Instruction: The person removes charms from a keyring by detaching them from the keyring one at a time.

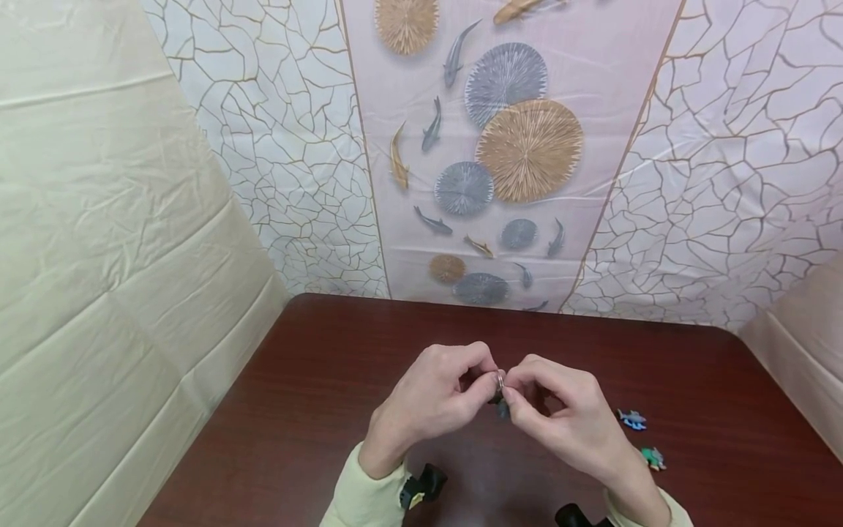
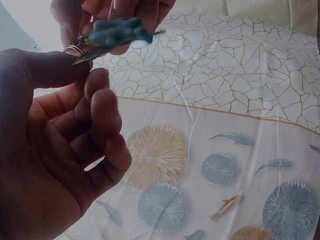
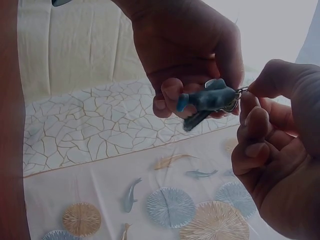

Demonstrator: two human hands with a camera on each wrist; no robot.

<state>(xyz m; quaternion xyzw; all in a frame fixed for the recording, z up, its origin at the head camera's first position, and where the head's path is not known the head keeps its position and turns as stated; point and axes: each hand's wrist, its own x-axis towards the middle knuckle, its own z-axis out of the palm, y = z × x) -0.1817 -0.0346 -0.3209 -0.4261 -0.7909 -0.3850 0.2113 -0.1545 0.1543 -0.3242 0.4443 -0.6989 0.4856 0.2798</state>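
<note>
In the head view my left hand (image 1: 437,388) and right hand (image 1: 569,410) meet above the table. Between their fingertips is a metal ring (image 1: 500,380), pinched by thumb and forefinger on the left. My right thumb and forefinger pinch a short chain (image 3: 243,90) at the ring. On that chain hangs a small blue-grey animal-shaped keychain charm (image 3: 212,99), also showing in the left wrist view as a teal charm (image 2: 117,34). Below the charm a dark, flat piece (image 3: 196,121) sticks out; its kind is unclear. Fingers hide part of the ring.
Two more small charms lie on the table to the right: a grey-blue shark-like one (image 1: 632,419) and a green-and-grey one (image 1: 653,459). The dark red-brown table (image 1: 283,410) ends at a patterned cloth backdrop (image 1: 461,241). Cream cloth (image 1: 118,293) hangs along the left.
</note>
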